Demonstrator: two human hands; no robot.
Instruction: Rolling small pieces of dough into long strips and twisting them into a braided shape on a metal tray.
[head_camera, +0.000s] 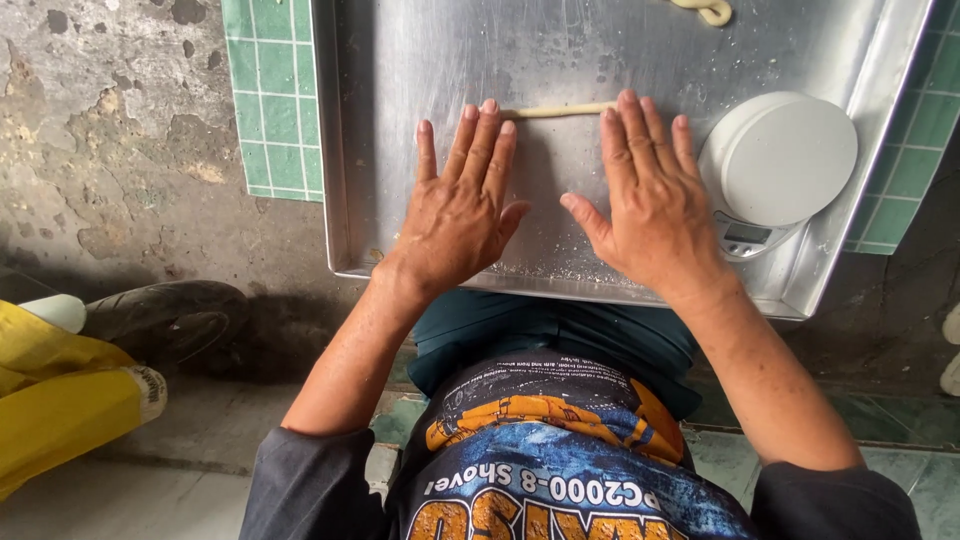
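A thin pale rope of dough (556, 110) lies across a large metal tray (400, 150). My left hand (462, 200) lies flat, fingers apart, with its fingertips on the rope's left end. My right hand (650, 195) is flat too, its fingertips pressing the rope's right end. Only the stretch of dough between the two hands shows. Neither hand grips anything.
A round white kitchen scale (778, 160) stands on the tray's right side, close to my right hand. A shaped dough piece (708, 10) lies at the tray's far edge. The tray rests on a green tiled counter (275, 90). Yellow cloth (60, 400) and dark footwear (170, 320) are on the floor at left.
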